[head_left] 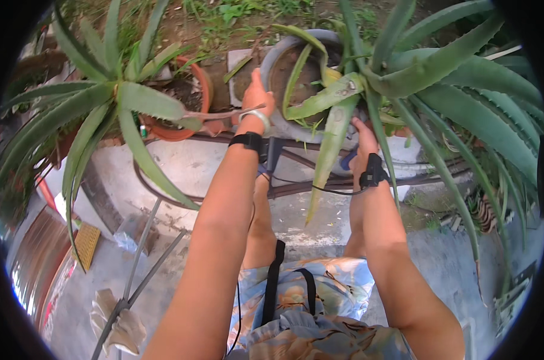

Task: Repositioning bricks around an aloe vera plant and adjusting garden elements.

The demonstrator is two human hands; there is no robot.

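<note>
A round grey plant pot [273,63] with soil inside stands on the ledge in front of me. A large aloe plant [398,81] spreads its thick, toothed leaves over the pot's right side, some yellowed and drooping. Around the pot's left side, my left hand [259,97] is closed against the wall, thumb side up. My right hand [366,139] grips low on the pot's near right side; its thumb shows, while leaves and the pot hide most of its fingers. Black straps circle both wrists, and a pale bangle sits on the left one.
Another aloe [115,90] grows at left beside an orange clay pot [206,90], its leaves reaching toward my left forearm. Dark hoses [296,188] run along the ledge. Metal poles [125,300], a pale crumpled cloth [116,324] and a yellow grid [86,247] are lower left.
</note>
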